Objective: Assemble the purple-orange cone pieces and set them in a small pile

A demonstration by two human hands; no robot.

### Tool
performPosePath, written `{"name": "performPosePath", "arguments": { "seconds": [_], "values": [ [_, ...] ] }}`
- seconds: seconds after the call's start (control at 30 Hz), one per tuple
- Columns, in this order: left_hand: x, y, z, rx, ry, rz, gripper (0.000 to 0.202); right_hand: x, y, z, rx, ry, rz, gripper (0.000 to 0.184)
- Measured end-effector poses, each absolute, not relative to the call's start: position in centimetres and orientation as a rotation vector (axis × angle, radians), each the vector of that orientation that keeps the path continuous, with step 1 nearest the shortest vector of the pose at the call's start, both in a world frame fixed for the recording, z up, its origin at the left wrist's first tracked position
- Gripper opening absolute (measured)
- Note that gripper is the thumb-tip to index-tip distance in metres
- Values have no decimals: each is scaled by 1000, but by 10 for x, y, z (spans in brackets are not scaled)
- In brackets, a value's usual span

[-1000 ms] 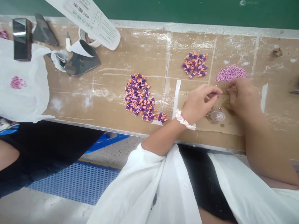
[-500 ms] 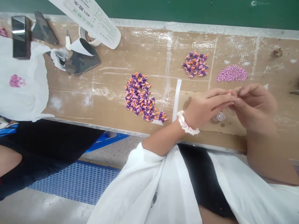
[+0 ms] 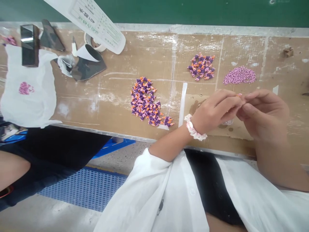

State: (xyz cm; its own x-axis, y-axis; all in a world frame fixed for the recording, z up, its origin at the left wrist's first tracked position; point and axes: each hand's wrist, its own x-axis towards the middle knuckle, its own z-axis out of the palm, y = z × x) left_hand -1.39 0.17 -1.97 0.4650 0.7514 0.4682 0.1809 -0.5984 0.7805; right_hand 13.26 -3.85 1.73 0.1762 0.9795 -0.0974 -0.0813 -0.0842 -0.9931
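My left hand (image 3: 217, 108), with a white-and-pink scrunchie (image 3: 193, 127) at its wrist, pinches a small figurine (image 3: 238, 95); only a bit of its orange and pink top shows. My right hand (image 3: 266, 111) meets it fingertip to fingertip, its thumb and forefinger pressed together; whatever lies between them is hidden. Below the hands, a small clear dish (image 3: 227, 122) is mostly covered. Beyond them lie a heap of tiny pink pieces (image 3: 239, 75) and a cluster of purple, orange and pink figurines (image 3: 202, 67). A larger figurine cluster (image 3: 145, 103) spreads to the left.
White tape (image 3: 182, 104) is stuck to the cardboard-covered table (image 3: 116, 106). A labelled white bottle (image 3: 96, 25), a tape roll (image 3: 100, 47), a dark box (image 3: 29, 45) and a white cloth (image 3: 31, 109) with pink pieces occupy the left. Another person's leg (image 3: 13, 170) is at lower left.
The view has shifted slightly, so the things at left appear further right and lower. Both hands stay together, with the fingertips closing more over the figurine.
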Motion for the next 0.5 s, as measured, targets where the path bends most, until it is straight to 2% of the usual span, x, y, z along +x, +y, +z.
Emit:
{"name": "performPosePath", "arguments": {
  "seconds": [0.1, 0.23, 0.37, 0.5],
  "values": [
    [-13, -2, -20, 1692, 612, 1113, 26, 128, -43, 17, -1246, -1065, 1054, 22],
    [-12, -7, -18, 1265, 429, 848, 35, 124, -51, 12, -1236, -1219, 673, 34],
    [-11, -7, -17, 1175, 407, 781, 43, 127, -55, 4, -1198, -1411, 406, 44],
    [-11, -7, -16, 1203, 450, 750, 49, 133, -54, 1, -1228, -1511, 269, 41]
  ]
}}
